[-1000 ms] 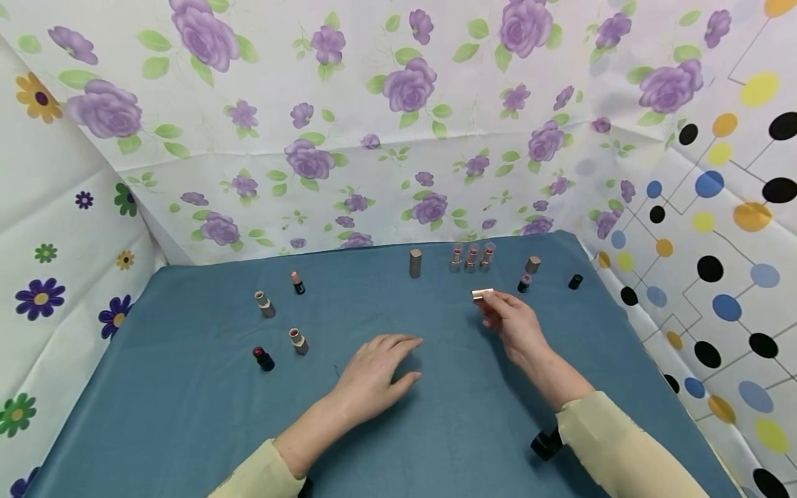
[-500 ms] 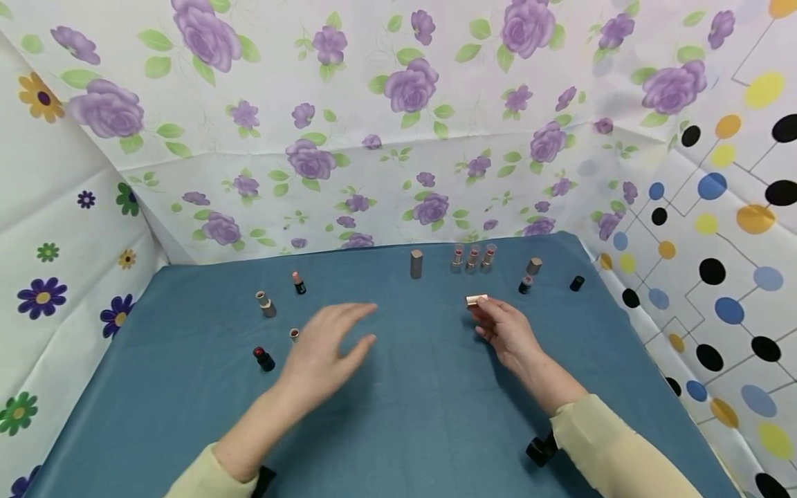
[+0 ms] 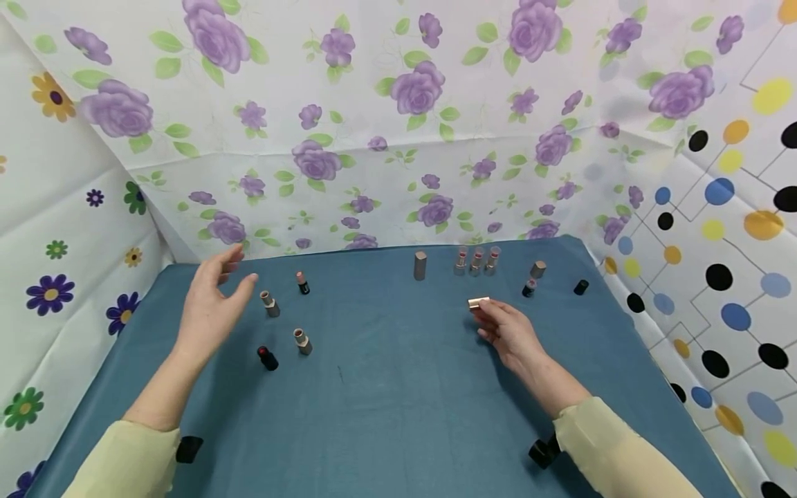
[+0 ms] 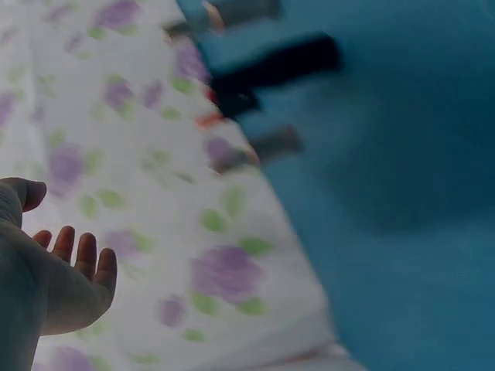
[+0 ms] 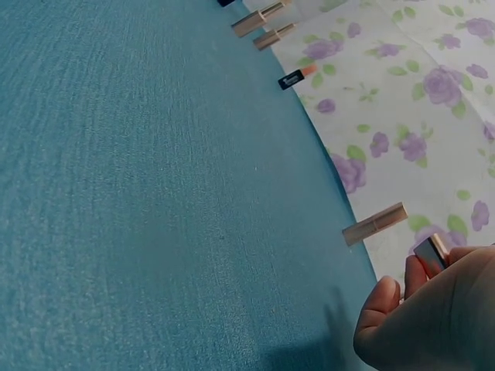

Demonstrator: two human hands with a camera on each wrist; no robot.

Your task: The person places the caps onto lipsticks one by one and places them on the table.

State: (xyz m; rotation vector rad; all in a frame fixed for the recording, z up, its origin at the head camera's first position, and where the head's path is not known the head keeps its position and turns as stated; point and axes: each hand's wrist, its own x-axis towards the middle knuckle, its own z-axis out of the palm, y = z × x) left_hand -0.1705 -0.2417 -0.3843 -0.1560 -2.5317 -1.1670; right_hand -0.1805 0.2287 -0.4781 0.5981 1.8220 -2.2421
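Observation:
My right hand [image 3: 510,335] pinches a small gold-and-grey lipstick cap [image 3: 478,303] between thumb and fingers, above the right side of the table. In the right wrist view the same cap [image 5: 431,251] sticks out past the fingers. My left hand [image 3: 214,304] hovers at the far left with spread fingers and holds nothing. Closest to it are uncapped lipsticks: a taupe one [image 3: 270,305], a second taupe one [image 3: 302,342], a black one with a red tip [image 3: 268,358] and a black one with a pink tip [image 3: 302,283]. The left wrist view is blurred.
A capped taupe lipstick [image 3: 420,265] stands at the back. To its right are three clear-topped lipsticks [image 3: 476,261]. Beyond them are a brown cap [image 3: 538,270], a small dark lipstick [image 3: 529,288] and a black cap [image 3: 581,287]. Flowered cloth [image 3: 386,124] hangs behind the blue tablecloth [image 3: 386,415].
My left hand has swept from the middle of the table to the far left, past the lipsticks. The right hand has shifted slightly left and down, still holding the cap.

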